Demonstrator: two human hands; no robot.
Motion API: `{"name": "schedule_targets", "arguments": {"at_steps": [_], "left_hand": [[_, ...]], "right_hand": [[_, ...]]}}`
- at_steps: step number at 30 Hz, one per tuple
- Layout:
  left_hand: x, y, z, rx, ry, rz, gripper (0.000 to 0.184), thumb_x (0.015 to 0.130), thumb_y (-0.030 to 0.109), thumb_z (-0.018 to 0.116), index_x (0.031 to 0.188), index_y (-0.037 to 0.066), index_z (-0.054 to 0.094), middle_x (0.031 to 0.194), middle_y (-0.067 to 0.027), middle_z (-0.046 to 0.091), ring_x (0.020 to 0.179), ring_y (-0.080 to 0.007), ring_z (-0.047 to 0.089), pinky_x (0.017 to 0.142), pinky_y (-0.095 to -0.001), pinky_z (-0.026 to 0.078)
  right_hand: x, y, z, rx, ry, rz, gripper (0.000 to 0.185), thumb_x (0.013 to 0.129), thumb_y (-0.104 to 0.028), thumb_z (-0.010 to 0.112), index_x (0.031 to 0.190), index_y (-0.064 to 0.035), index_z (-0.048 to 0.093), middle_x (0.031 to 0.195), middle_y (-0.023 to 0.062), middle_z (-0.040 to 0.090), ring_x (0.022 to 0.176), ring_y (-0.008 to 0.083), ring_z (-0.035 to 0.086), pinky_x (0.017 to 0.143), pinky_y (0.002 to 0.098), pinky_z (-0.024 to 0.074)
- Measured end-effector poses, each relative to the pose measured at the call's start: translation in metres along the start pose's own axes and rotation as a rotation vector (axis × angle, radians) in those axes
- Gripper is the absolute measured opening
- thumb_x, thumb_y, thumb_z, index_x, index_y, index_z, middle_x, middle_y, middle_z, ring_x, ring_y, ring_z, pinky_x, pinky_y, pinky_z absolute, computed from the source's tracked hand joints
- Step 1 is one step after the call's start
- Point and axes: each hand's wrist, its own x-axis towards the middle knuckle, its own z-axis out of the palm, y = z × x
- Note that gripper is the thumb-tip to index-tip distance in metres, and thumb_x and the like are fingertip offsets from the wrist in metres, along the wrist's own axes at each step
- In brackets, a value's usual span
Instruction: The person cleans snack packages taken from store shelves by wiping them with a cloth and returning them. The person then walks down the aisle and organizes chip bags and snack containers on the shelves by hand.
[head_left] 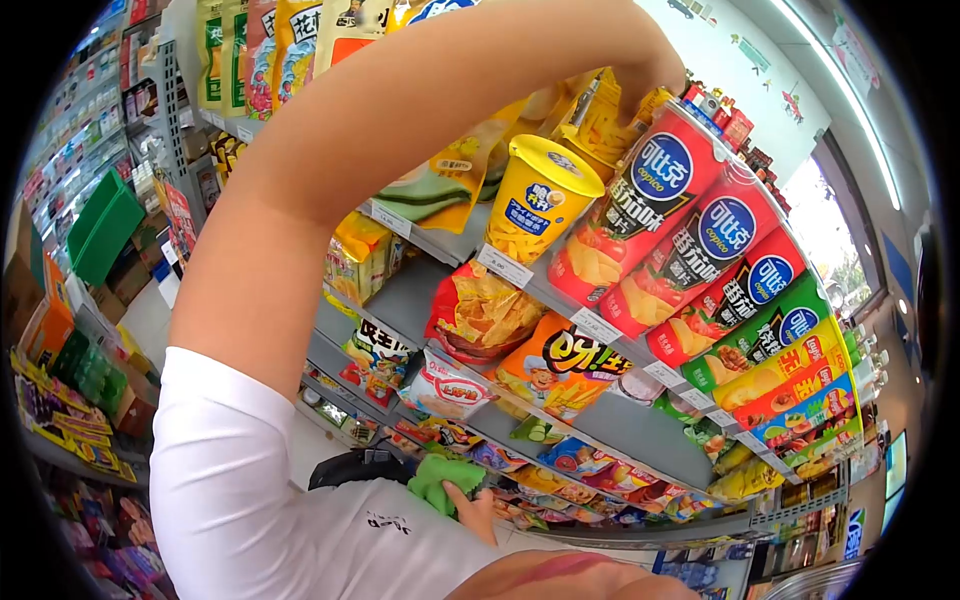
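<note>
My left arm stretches up across the view to the top shelf. There my left hand [648, 68] bends down behind the red chip canisters [640, 185], its fingers closed at a yellow snack cup [603, 112] with fries printed on it. The canisters hide part of the fingers. Another yellow snack cup [540, 200] with a lid stands upright at the shelf's front edge. Low against my white shirt, my right hand [478, 510] is closed on a green cloth [440, 482].
Green and yellow chip packs [790, 340] continue the row to the right. Bagged snacks [560, 365] fill the shelf below, behind price tags [505, 266]. More bags hang at the upper left [297, 45]. A green box flap [100, 228] sticks up at the left.
</note>
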Motion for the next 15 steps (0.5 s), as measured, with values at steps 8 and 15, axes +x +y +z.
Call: {"name": "schedule_targets", "arguments": {"at_steps": [8, 15], "left_hand": [[-0.005, 0.039, -0.024, 0.273, -0.277, -0.342, 0.063, 0.061, 0.024, 0.091, 0.118, 0.009, 0.069, 0.115, -0.0128, 0.069, 0.103, -0.0302, 0.065, 0.085, -0.0402, 0.052], [-0.047, 0.057, -0.037, 0.130, -0.272, -0.523, 0.040, 0.067, 0.014, 0.086, 0.104, 0.007, 0.075, 0.104, -0.0136, 0.072, 0.096, -0.0287, 0.067, 0.082, -0.0389, 0.052]], "right_hand": [[0.013, -0.020, 0.029, -0.024, 0.043, -0.054, 0.024, 0.090, -0.011, 0.071, 0.110, 0.0020, 0.068, 0.099, 0.0044, 0.071, 0.086, 0.0108, 0.062, 0.079, 0.0267, 0.0495], [0.010, -0.016, 0.033, -0.034, 0.076, -0.087, 0.024, 0.090, -0.009, 0.071, 0.110, 0.0023, 0.068, 0.099, 0.0041, 0.071, 0.086, 0.0107, 0.062, 0.078, 0.0264, 0.0493]]}}
